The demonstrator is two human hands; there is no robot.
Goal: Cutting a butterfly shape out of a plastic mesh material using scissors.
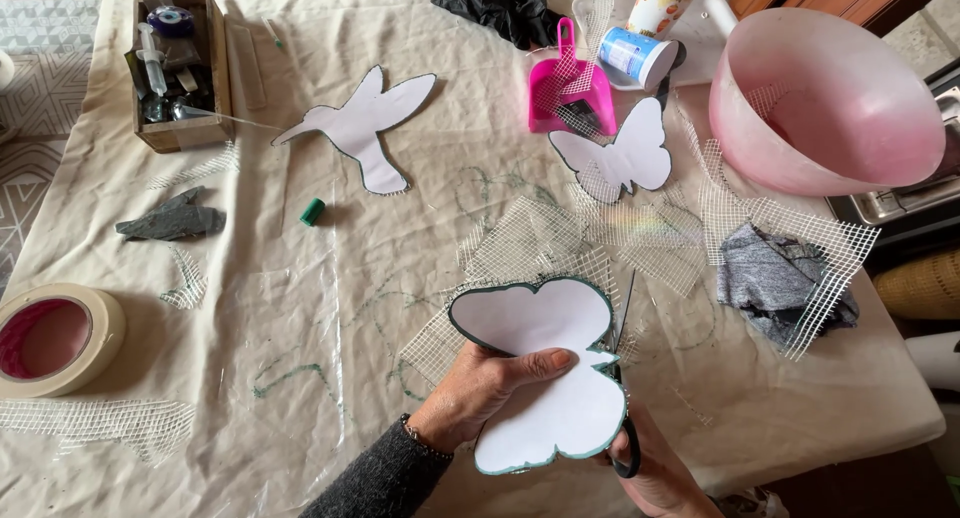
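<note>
My left hand grips a large white butterfly cutout with a dark green edge, thumb pressed on its middle. Beneath its lower right side my right hand holds black-handled scissors, whose blades run up along the cutout's right edge. Most of my right hand is hidden under the cutout. Pieces of white mesh lie under and behind the cutout. Farther back rest a smaller white butterfly cutout and a white hummingbird cutout.
A plastic sheet covers the table. A pink basin stands back right, a pink scoop and containers behind. A wooden box sits back left, a tape roll at left, grey cloth at right, a green cap.
</note>
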